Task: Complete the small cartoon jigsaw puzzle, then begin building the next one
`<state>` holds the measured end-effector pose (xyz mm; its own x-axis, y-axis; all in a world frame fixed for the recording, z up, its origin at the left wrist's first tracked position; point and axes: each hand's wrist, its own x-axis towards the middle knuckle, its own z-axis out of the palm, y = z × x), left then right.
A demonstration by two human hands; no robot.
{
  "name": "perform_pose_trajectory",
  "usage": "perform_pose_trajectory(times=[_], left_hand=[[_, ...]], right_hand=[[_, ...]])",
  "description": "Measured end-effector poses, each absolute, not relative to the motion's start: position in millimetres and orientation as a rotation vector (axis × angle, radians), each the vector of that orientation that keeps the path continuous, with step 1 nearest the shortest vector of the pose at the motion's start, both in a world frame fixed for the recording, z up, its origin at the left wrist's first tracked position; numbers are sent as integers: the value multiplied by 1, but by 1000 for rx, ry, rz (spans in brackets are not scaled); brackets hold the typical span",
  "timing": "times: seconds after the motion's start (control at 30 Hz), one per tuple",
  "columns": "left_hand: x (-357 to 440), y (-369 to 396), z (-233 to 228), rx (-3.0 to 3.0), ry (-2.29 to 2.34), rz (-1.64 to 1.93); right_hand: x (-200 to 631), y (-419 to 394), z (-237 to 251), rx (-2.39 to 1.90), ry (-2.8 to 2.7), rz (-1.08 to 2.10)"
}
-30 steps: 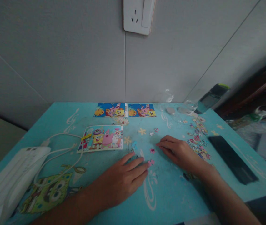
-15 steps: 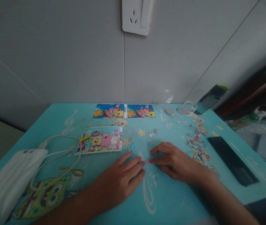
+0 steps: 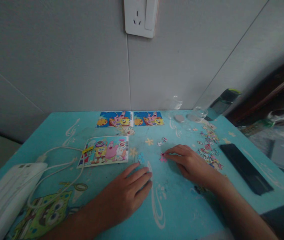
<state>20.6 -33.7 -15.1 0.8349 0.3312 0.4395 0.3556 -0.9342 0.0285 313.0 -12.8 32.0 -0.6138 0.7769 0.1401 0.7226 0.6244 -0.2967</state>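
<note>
Your right hand (image 3: 190, 163) has its fingertips on a small pink puzzle piece (image 3: 162, 158), pinning it to the table (image 3: 177, 206) rather than lifting it. Your left hand (image 3: 129, 190) lies flat and open, holding nothing — just beside a tiny blue piece (image 3: 141, 157). There's bare tabletop between your hands; the loose piece pile (image 3: 210, 151) and dark phone (image 3: 245, 168) crowd the right edge, and the cartoon card (image 3: 104, 151) sits left.

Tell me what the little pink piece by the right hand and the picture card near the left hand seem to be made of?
The pink piece, at the right hand fingertips, looks like thin printed cardboard: flat, matte, with a knobbed puzzle outline. The picture card beyond the left hand looks like glossy printed paper or thin card: it lies flat, with bright cartoon print and a barcode strip. Neither can be told for certain.
</note>
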Motion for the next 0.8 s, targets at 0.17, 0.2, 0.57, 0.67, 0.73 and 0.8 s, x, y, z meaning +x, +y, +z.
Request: perform_pose_trajectory(times=[0.17, 0.2, 0.57, 0.67, 0.73, 0.8], left_hand=[[20, -33, -18, -2949, -554, -699], [20, -33, -19, -2949, -552, -695], [17, -31, -32, -2937, -531, -846], [16, -28, -36, -2937, -516, -849], [15, -27, -40, -2939, -502, -850], [15, -26, -42, -2937, -494, -865]], right_hand=[[313, -13, 28, -1201, -2636, 312], [312, -13, 27, -1235, -2625, 289], [304, -11, 24, -1489, -2571, 110], [310, -11, 30, -1648, -2511, 50], [320, -11, 33, -1848, -2428, -12], [333, -9, 35, -2135, -2292, -72]])
